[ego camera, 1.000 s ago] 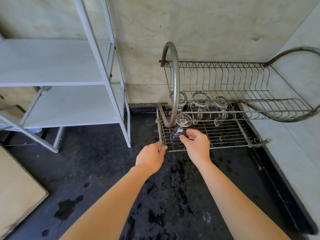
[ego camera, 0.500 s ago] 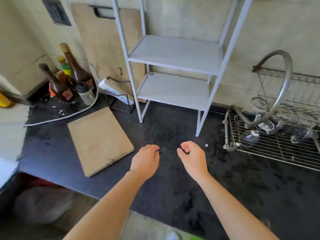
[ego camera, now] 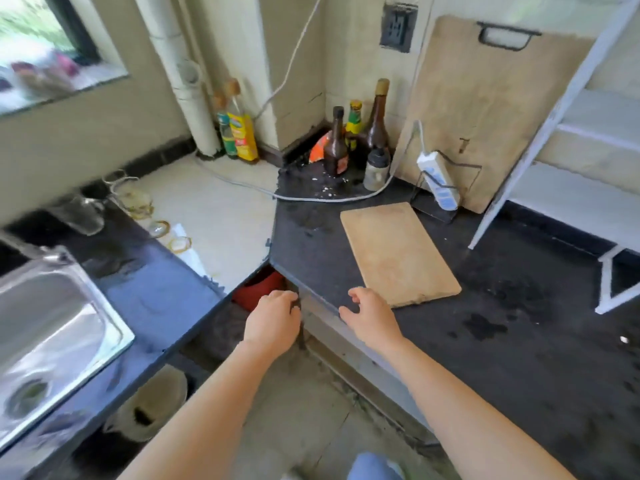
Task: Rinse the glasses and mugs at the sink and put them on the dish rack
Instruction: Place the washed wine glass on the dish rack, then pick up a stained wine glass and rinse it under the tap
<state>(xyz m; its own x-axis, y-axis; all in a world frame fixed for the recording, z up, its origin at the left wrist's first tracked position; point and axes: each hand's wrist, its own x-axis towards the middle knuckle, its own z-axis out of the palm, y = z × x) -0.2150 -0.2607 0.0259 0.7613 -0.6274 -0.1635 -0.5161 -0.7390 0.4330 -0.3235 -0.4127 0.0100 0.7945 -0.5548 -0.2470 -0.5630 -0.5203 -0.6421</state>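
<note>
Dark corner counter (ego camera: 519, 341), both hands bare and holding nothing.
The left hand (ego camera: 272, 322) and right hand (ego camera: 372, 318) hang side by side, apart, fingers loosely curled, at the counter's near edge, the right one near a cutting board (ego camera: 398, 252). Blurred glasses (ego camera: 81, 213) stand at far left beyond the sink (ego camera: 52, 323), well apart from both hands.

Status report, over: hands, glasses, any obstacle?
Left hand and right hand empty, loosely curled. Glasses on counter beside sink. Nothing seen in the way.
</note>
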